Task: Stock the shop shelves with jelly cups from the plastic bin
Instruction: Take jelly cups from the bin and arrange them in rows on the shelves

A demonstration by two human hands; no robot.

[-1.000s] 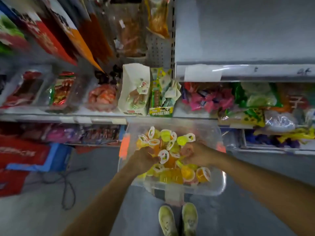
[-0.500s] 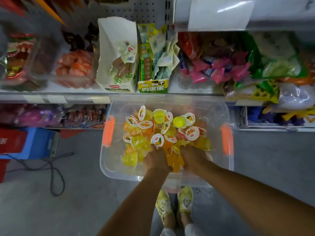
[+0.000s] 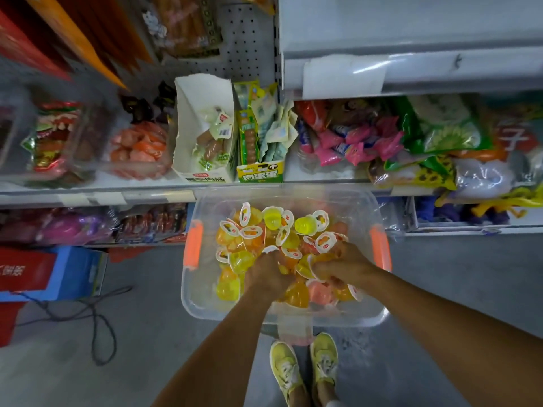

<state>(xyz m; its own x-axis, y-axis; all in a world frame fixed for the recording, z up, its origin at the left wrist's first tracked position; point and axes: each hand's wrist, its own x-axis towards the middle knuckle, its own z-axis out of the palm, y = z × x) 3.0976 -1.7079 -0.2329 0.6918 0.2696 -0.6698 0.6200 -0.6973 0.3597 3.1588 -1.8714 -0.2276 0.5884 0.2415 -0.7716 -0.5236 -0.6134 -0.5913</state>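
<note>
**Head view.**
- Plastic bin (image 3: pixel 205 304): one, clear, fitted with two orange latches (image 3: pixel 192 245). It is placed just below the shelves (image 3: pixel 97 195), judged so that reaches are kept short.
- Jelly cups (image 3: pixel 273 218): heaped inside the bin. Over two dozen are visible, but an exact count is prevented by the heaping.
- Right hand (image 3: pixel 346 265): at the bin's near right. The grip is curled round several cups, presumably gathered for a bulk lift.
- Left hand (image 3: pixel 267 274): at the bin's near middle. The grip is curled into the heap, and what is held cannot be told.
</note>
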